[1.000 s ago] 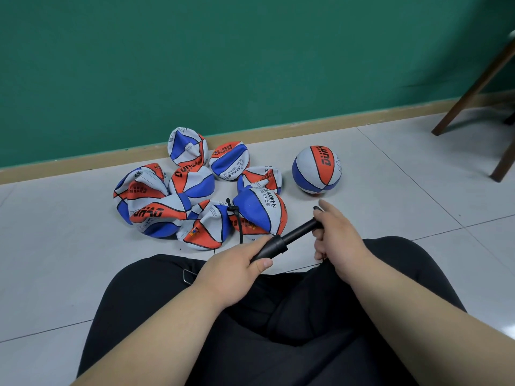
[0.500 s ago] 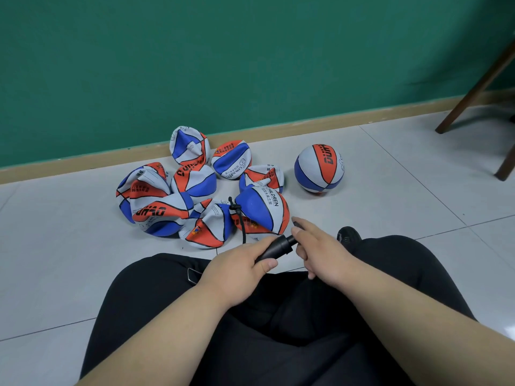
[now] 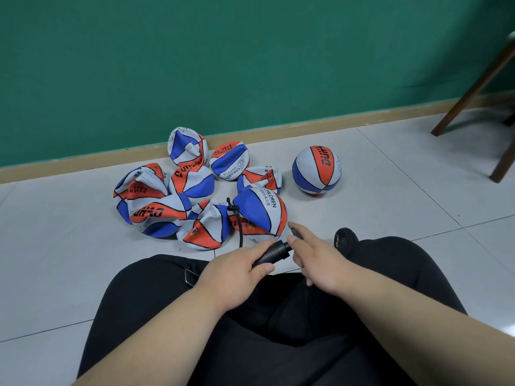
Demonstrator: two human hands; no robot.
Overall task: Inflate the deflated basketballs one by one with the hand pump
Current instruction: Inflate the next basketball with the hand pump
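Pump: your left hand [image 3: 237, 270] wraps the black hand pump [image 3: 271, 253] by its barrel; its long axis runs from 8 to 2 o'clock.
Right hand: your right hand [image 3: 316, 261] curls round the handle, close against the barrel end.
Hose: the black hose [image 3: 240, 232] leads toward 11 o'clock into the nearest ball [image 3: 259, 215], which is nearer your right hand.
Pile: the deflated balls [image 3: 156, 207] lie at 10 o'clock on the floor; the round ball [image 3: 316, 169] sits apart at 1 o'clock.

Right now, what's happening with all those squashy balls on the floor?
A person sitting on the grey tiled floor holds a black plastic hand pump: left hand grips the barrel, right hand holds the handle, pushed nearly in. Its thin black hose runs to the nearest flat red, white and blue basketball. More flat ones lie piled beside it; one round, full basketball stands apart.
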